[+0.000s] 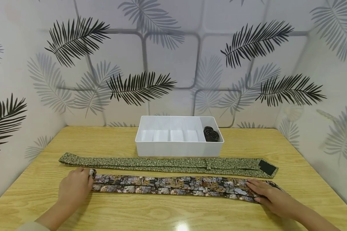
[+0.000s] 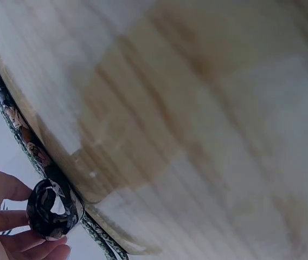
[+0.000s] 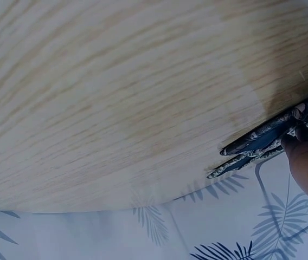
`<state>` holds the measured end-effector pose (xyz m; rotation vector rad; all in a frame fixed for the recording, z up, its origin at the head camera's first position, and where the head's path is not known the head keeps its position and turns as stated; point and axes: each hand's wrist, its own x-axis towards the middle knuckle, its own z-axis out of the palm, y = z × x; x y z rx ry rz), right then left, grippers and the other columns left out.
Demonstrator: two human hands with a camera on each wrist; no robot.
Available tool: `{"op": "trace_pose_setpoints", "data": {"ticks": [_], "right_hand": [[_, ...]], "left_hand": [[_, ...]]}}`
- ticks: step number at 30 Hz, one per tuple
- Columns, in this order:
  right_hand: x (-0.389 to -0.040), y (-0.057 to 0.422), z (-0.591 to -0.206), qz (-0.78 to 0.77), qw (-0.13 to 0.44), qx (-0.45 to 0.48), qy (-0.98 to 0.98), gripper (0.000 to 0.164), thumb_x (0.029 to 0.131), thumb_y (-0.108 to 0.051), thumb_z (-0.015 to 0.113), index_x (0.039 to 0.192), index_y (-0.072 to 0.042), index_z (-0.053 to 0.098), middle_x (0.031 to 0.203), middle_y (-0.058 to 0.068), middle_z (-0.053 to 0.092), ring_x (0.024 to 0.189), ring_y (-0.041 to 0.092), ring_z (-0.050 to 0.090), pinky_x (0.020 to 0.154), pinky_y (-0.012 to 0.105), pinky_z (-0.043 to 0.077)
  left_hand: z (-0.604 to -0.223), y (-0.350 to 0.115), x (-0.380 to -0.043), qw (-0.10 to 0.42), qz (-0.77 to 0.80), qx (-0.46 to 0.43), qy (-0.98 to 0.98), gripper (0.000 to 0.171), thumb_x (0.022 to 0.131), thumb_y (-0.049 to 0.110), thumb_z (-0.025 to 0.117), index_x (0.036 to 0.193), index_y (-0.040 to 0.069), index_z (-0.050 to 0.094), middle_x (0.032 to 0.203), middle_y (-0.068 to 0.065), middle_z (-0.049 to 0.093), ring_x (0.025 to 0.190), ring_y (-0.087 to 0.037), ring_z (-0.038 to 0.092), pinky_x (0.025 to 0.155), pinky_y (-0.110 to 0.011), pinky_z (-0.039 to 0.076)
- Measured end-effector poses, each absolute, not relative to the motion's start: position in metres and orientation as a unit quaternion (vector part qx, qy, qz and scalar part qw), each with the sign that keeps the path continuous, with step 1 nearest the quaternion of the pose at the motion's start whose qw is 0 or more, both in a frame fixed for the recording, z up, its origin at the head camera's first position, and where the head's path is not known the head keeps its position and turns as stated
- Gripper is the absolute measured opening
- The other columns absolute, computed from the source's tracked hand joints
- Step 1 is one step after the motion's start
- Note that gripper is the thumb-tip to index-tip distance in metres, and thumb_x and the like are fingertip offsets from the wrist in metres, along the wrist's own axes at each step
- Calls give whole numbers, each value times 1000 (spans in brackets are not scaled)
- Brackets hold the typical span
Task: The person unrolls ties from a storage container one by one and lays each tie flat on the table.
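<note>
A necktie with a multicoloured picture print [image 1: 173, 185] lies lengthwise across the table, its left end wound into a small coil [image 2: 50, 210]. My left hand [image 1: 75, 186] grips that coil, thumb on one side and fingers on the other in the left wrist view. At the tie's other end, my right hand [image 1: 273, 197] rests on the fabric with its fingers extended across it, covering part of the print. Just behind lies a green floral necktie [image 1: 167, 162], stretched out flat with a black patch near its right tip. Neither hand touches this green tie.
At the back of the wooden table [image 1: 150, 213] stands a white divided box [image 1: 179, 149]. A dark rolled tie [image 1: 211, 134] sits in its rightmost compartment. Behind the table rises a wall [image 1: 173, 57] with a leaf print, and side walls flank it.
</note>
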<state>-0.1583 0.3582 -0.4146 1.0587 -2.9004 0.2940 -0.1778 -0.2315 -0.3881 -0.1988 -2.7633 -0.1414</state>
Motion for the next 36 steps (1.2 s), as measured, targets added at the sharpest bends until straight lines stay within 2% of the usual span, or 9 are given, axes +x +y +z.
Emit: {"op": "trace_pose_setpoints", "data": {"ticks": [5, 8, 14, 18, 22, 26, 31, 36], "right_hand": [[-158, 359, -415, 98, 15, 339, -936, 50, 93, -26, 53, 137, -4, 44, 132, 29, 48, 131, -4, 26, 87, 26, 52], [-159, 359, -414, 101, 11, 338, -936, 51, 93, -26, 53, 138, -4, 44, 132, 30, 47, 131, -5, 24, 87, 26, 52], [-159, 359, -414, 97, 7, 335, -937, 50, 93, -26, 52, 137, -4, 44, 132, 28, 48, 131, 1, 32, 87, 27, 52], [-159, 360, -413, 98, 0, 331, -938, 50, 93, -27, 52, 136, -3, 45, 133, 28, 48, 131, 4, 36, 87, 27, 51], [-159, 361, -412, 102, -3, 331, -938, 50, 93, -26, 52, 136, -3, 45, 133, 28, 48, 131, 0, 32, 88, 26, 51], [-158, 361, -412, 102, -3, 331, -938, 49, 93, -26, 52, 136, -3, 45, 133, 28, 48, 131, 0, 32, 88, 26, 51], [-158, 361, -412, 96, 9, 335, -937, 48, 93, -26, 53, 135, -3, 47, 131, 27, 49, 130, -1, 32, 87, 27, 52], [-159, 362, -411, 95, 8, 332, -938, 49, 93, -25, 53, 135, -3, 46, 131, 28, 49, 129, 3, 38, 86, 27, 52]], "left_hand": [[-390, -234, -177, 190, -34, -68, -979, 23, 78, 3, 65, 97, -8, 65, 87, -24, 63, 72, -37, 60, 52, -44, 54], [-392, -237, -179, 186, -35, -63, -980, 23, 78, 4, 63, 97, -10, 64, 88, -26, 63, 72, -38, 60, 54, -45, 53], [-393, -245, -182, 161, -53, -42, -985, 36, 83, 19, 64, 99, -14, 62, 96, -31, 61, 79, -45, 60, 57, -49, 54], [-393, -249, -183, 152, -57, -33, -986, 38, 83, 20, 64, 98, -14, 61, 97, -32, 61, 78, -45, 60, 54, -48, 53], [-392, -253, -183, 138, -79, -16, -987, 37, 85, 18, 59, 101, -15, 60, 96, -32, 60, 78, -45, 59, 51, -46, 52], [-392, -260, -184, 128, -94, -1, -987, 33, 87, 14, 52, 101, -14, 60, 93, -31, 60, 74, -43, 59, 49, -47, 51], [-392, -267, -184, 144, -97, 4, -985, 25, 88, 8, 48, 89, -12, 62, 81, -25, 60, 63, -36, 58, 44, -45, 48], [-390, -270, -183, 115, -91, 11, -989, 34, 88, 23, 58, 82, -11, 61, 72, -21, 56, 53, -24, 51, 38, -31, 41]]}}
